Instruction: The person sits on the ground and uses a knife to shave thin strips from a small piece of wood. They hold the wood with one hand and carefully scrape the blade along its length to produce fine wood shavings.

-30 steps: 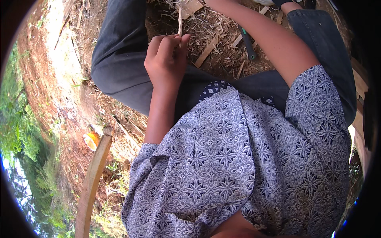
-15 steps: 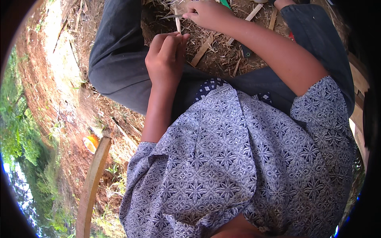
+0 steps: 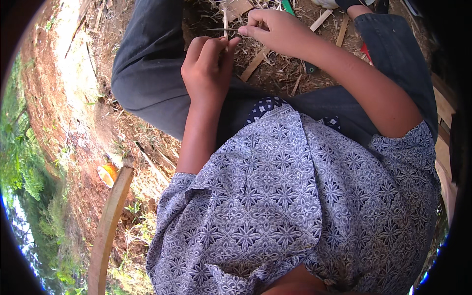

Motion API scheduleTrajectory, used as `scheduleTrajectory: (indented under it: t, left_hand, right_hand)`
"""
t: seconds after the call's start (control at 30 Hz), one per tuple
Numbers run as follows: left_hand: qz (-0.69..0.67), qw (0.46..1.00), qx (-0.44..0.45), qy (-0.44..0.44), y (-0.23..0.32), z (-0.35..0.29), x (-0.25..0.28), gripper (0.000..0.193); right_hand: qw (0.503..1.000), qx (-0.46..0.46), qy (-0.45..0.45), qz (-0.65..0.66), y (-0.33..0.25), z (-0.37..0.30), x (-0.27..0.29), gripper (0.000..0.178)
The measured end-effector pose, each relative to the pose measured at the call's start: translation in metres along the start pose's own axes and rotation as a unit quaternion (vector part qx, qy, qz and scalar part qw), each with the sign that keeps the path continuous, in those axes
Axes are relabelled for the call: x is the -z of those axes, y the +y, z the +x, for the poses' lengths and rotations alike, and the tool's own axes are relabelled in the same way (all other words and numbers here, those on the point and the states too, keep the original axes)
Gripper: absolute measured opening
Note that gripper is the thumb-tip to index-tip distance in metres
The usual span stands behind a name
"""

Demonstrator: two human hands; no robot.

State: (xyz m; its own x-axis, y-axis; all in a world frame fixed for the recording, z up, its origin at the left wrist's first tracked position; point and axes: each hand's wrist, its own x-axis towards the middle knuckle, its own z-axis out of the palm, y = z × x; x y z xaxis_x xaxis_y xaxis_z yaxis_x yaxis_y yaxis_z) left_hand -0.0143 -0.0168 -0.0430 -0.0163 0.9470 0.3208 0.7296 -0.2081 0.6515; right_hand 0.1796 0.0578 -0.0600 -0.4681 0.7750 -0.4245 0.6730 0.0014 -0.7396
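My left hand (image 3: 209, 69) is closed in a fist around a thin pale sliver of wood (image 3: 225, 18) that stands upright out of it, above my lap. My right hand (image 3: 275, 30) reaches in from the right, and its thumb and forefinger pinch the end of a thin dark strip (image 3: 219, 30) that lies level across the top of my left fist. The two hands nearly touch. Below them are my dark trousers (image 3: 147, 73) and patterned shirt (image 3: 275, 196).
Straw and flat wood offcuts (image 3: 253, 66) litter the ground between my legs. A green handle (image 3: 287, 6) and a red thing (image 3: 366, 50) lie near the top. A curved wooden slat (image 3: 110, 221) and an orange object (image 3: 107, 173) sit at the lower left.
My right hand has come down from the top edge to meet my left fist and has pinched the dark strip. My left hand has stayed in place.
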Motion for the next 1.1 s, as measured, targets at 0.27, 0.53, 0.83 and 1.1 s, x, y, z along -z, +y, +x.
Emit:
scheduleTrajectory:
  t: [0.27,0.53,0.83,1.1]
  left_hand:
    - [-0.006,1.0,-0.003,-0.011,-0.003,-0.003,-0.005,0.02]
    - [-0.01,1.0,0.01,0.008,-0.004,-0.002,-0.004,0.019]
    - [-0.052,0.997,-0.028,0.057,-0.009,0.004,0.0,0.012]
    - [-0.036,0.997,-0.036,0.066,-0.042,0.053,-0.003,0.007]
  right_hand:
    - [0.995,0.034,0.064,-0.064,-0.004,-0.006,-0.004,0.036]
    - [0.994,0.015,0.07,-0.08,-0.007,-0.002,-0.012,0.034]
    - [0.975,-0.151,0.026,0.159,-0.017,-0.002,-0.02,0.034]
    - [0.952,-0.06,-0.04,0.297,0.003,0.031,-0.026,0.045]
